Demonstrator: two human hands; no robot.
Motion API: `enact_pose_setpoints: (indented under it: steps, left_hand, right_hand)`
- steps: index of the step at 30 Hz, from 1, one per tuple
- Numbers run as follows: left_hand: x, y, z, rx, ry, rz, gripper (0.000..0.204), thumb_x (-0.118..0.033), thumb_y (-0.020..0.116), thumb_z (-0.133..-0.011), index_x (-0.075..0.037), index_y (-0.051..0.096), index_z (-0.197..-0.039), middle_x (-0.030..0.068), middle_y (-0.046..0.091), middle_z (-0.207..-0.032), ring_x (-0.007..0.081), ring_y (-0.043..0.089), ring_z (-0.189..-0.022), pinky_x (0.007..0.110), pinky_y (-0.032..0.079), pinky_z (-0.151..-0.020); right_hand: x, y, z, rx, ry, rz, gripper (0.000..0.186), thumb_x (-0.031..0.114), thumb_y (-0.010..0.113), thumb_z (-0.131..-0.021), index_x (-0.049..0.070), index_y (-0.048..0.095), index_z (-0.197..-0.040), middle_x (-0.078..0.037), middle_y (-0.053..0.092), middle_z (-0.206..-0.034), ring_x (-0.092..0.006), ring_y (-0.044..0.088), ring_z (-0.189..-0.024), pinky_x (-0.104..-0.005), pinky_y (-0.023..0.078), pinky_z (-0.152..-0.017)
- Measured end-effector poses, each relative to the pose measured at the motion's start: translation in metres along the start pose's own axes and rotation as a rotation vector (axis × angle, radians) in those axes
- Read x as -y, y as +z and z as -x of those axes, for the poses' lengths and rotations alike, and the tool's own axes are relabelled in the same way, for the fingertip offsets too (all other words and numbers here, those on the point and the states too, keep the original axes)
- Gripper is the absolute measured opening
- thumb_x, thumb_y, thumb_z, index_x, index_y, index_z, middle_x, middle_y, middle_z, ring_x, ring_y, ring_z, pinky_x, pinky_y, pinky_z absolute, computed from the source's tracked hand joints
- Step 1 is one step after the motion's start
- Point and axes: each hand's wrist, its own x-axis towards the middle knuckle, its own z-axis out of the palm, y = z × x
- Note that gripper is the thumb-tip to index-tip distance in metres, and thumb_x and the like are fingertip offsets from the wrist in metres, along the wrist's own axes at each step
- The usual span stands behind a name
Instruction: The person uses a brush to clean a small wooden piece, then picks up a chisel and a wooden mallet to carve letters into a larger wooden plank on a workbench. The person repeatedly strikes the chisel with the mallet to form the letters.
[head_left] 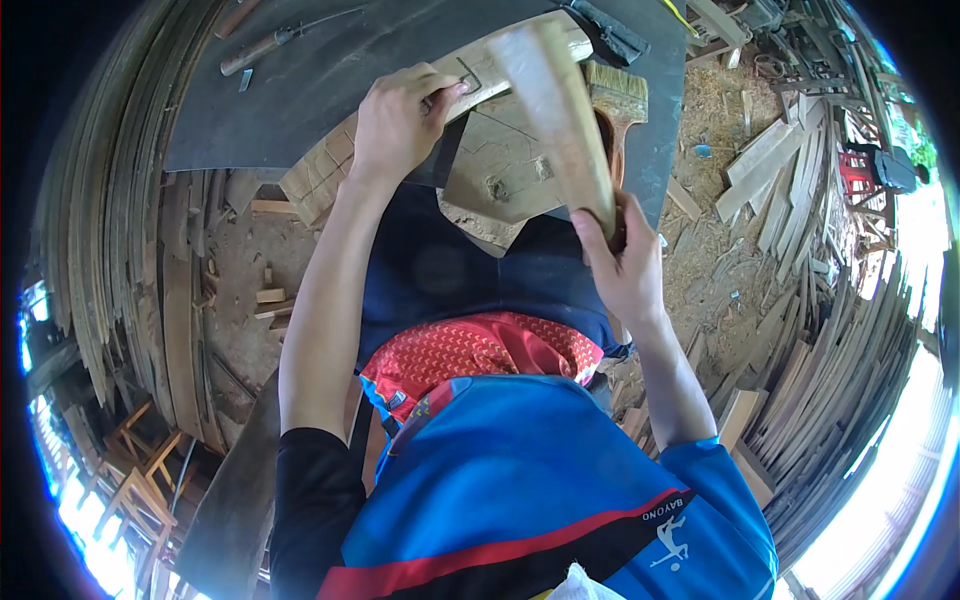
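My right hand (625, 255) is wrapped round the narrow end of a flat wooden mallet (570, 130). Its broad pale end is raised over the work and slightly blurred. Below it lies a long, slightly curved piece of wood (390, 110), slanting across the dark table, with pencil lines near its lower left end. My left hand (405, 120) rests on this piece, fingers curled and pinched beside a dark angular mark (468, 75). Whatever those fingers hold is hidden. A wide brush (617, 95) with a wooden handle lies just right of the mallet.
On the dark tabletop (330, 80) a wooden-handled tool (255, 52) lies at the far left, and a dark tool (610, 32) at the back right. A pale wooden block (500, 170) sits between my knees. Stacked planks (110, 200) and scattered offcuts (775, 160) flank the floor.
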Motion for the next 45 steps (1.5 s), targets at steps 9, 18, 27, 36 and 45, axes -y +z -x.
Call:
enact_pose_setpoints:
  steps: [9, 18, 27, 36, 45]
  left_hand:
    - [-0.012, -0.002, 0.006, -0.013, -0.032, -0.077, 0.011, -0.019, 0.076, -0.097, -0.009, 0.079, -0.100, 0.0042, 0.073, -0.095, 0.0258, 0.069, -0.070, 0.037, 0.055, -0.064]
    - [-0.011, -0.002, 0.006, -0.023, -0.027, -0.066, 0.014, -0.020, 0.079, -0.094, -0.008, 0.080, -0.100, 0.0051, 0.074, -0.094, 0.0264, 0.072, -0.077, 0.038, 0.057, -0.068]
    - [-0.009, -0.003, 0.004, -0.016, -0.042, -0.035, 0.015, -0.021, 0.078, -0.095, -0.008, 0.081, -0.102, 0.0064, 0.075, -0.095, 0.0287, 0.072, -0.078, 0.037, 0.057, -0.069]
    - [-0.012, -0.017, 0.000, 0.102, -0.255, 0.217, 0.011, -0.011, 0.077, -0.093, -0.008, 0.083, -0.103, 0.0059, 0.073, -0.089, 0.0166, 0.064, -0.069, 0.032, 0.054, -0.068]
    - [-0.001, -0.014, 0.002, -0.172, -0.340, 0.364, 0.015, -0.002, 0.066, -0.096, -0.006, 0.078, -0.105, 0.0089, 0.074, -0.095, 0.0176, 0.068, -0.074, 0.030, 0.054, -0.069]
  right_hand:
    - [0.000, 0.001, -0.010, 0.011, -0.149, 0.117, 0.046, 0.034, 0.079, -0.099, -0.005, 0.062, -0.117, -0.025, 0.072, -0.083, -0.0345, 0.075, -0.074, -0.0396, 0.055, -0.067]
    - [-0.003, 0.009, -0.005, -0.151, -0.244, 0.167, 0.048, 0.033, 0.082, -0.097, -0.003, 0.061, -0.120, -0.024, 0.072, -0.083, -0.0422, 0.075, -0.076, -0.0427, 0.057, -0.065]
    - [0.006, -0.002, -0.014, -0.178, -0.266, 0.185, 0.047, 0.035, 0.082, -0.096, -0.001, 0.061, -0.119, -0.024, 0.073, -0.085, -0.0443, 0.074, -0.076, -0.0466, 0.057, -0.066]
    - [0.017, -0.016, -0.012, -0.106, -0.204, 0.196, 0.045, 0.028, 0.083, -0.096, 0.000, 0.064, -0.125, -0.020, 0.074, -0.083, -0.0334, 0.079, -0.078, -0.0402, 0.058, -0.066]
    - [0.009, -0.013, -0.013, -0.102, -0.311, 0.401, 0.047, 0.034, 0.084, -0.094, 0.003, 0.061, -0.121, -0.020, 0.071, -0.082, -0.0402, 0.075, -0.076, -0.0453, 0.058, -0.063]
